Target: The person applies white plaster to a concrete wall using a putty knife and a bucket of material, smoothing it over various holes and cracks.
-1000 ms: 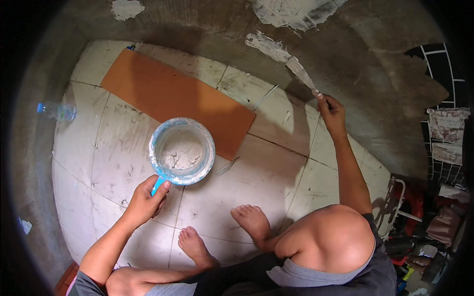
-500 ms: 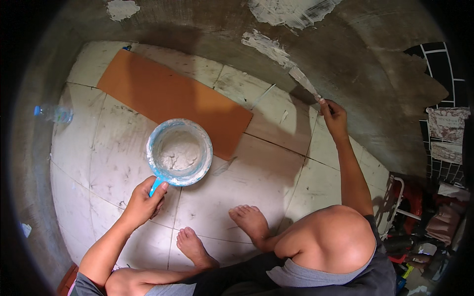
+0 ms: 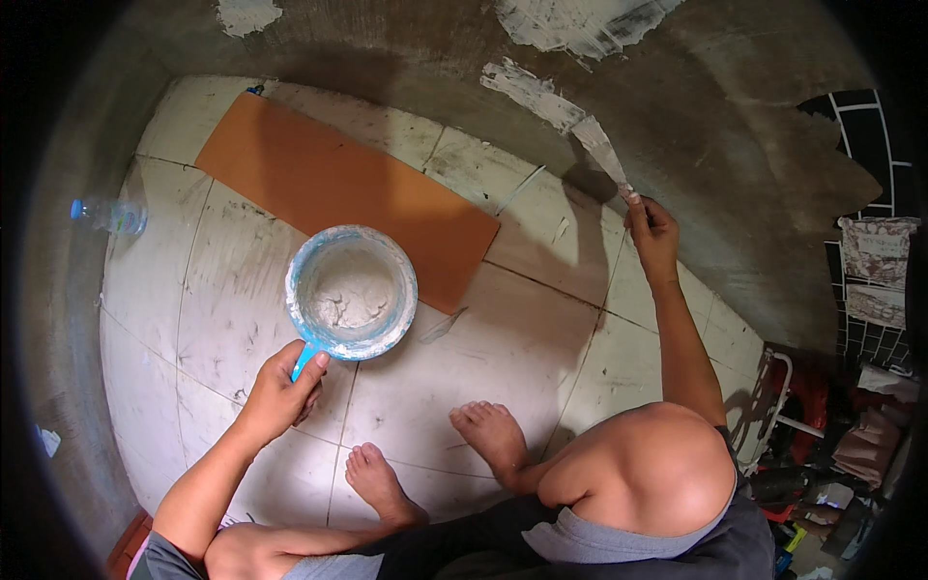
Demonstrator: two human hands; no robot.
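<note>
My left hand (image 3: 280, 394) is closed round the handle of a blue dipper (image 3: 307, 253), holding it over the tiled floor. Wet white putty (image 3: 353, 295) lies inside, and dried smears coat the dipper's rim. Out to the right, my right hand (image 3: 652, 232) grips a putty knife (image 3: 601, 150), its fingers wrapped round the handle end. The knife's whitened blade lies against the lower wall, at the end of a putty streak (image 3: 532, 94). A bigger white patch (image 3: 588, 24) covers the wall above that streak.
An orange-brown board (image 3: 358, 188) lies on the pale floor tiles (image 3: 503, 353) beyond the dipper. A clear plastic bottle (image 3: 121, 217) rests by the left wall. At the right are a white metal frame (image 3: 773, 396) and a jumble of items. My bare feet stand on the tiles.
The putty knife's blade has swung slightly on the wall, with its tip now a little farther right and higher. My left hand still holds the dipper in nearly the same place.
</note>
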